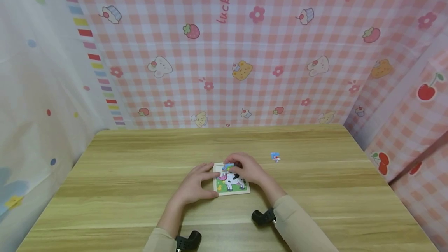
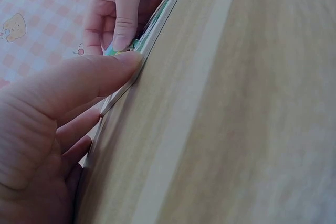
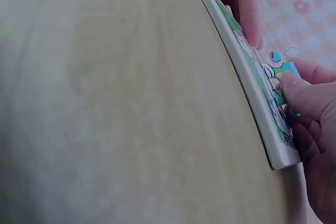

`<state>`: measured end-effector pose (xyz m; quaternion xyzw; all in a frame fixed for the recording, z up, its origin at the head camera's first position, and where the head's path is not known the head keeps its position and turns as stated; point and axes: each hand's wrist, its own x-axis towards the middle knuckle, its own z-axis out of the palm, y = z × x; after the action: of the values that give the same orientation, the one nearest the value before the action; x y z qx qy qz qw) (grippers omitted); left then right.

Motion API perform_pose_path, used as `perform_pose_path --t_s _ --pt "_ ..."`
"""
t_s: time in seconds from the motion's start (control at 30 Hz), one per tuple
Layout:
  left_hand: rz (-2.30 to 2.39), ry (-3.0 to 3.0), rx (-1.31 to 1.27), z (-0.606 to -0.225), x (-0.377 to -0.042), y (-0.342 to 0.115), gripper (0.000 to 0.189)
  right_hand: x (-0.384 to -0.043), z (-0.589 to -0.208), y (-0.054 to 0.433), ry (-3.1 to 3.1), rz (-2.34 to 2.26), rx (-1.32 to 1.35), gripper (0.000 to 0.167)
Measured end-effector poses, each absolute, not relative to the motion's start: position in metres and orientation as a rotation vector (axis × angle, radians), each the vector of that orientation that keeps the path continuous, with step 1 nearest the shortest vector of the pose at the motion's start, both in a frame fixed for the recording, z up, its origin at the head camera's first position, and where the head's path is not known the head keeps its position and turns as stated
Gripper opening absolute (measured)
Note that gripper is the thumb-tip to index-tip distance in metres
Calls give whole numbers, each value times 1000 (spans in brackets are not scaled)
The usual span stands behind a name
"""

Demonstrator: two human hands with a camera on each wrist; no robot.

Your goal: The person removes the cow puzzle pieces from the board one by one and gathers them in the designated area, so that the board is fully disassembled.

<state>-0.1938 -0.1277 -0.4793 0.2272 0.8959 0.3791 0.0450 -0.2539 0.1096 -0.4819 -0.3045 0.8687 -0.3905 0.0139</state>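
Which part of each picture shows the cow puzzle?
Head: the cow puzzle lies below and slightly right of centre.
Left wrist: upper part, left of middle, seen nearly edge-on.
Right wrist: a slanting strip right of centre, reaching the top.
Shared landmark: the right hand, at the puzzle.

Puzzle [image 1: 229, 189] is lying flat on desk [image 1: 122, 189], face up; pale rim is framing black-and-white cow, pink muzzle, green ground. Pale patch is showing at far left. Blue-green piece [image 3: 287, 67] is being pinched in right grip [image 1: 247, 168], tilted, at puzzle's far side; contact unclear.
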Motion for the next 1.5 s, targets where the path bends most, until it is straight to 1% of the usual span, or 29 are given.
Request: perform_pose_path --t_s 0.33,0.57,0.9,1.2,1.5 --pt "1144 2756 707 -482 -195 -128 63 -250 -480 119 2596 -1456 -797 18" --pt "1149 2744 700 -480 -195 -127 63 -246 -479 137 2608 -1520 -800 17" --pt "1117 2753 692 -480 -194 -127 64 -244 -479 174 2659 -1592 -779 18" --pt "1105 2756 712 -477 -193 -125 64 -239 -478 215 2733 -1600 -672 18" --pt "1101 2740 666 -477 -193 -124 62 -236 -483 246 2809 -1590 -601 18"
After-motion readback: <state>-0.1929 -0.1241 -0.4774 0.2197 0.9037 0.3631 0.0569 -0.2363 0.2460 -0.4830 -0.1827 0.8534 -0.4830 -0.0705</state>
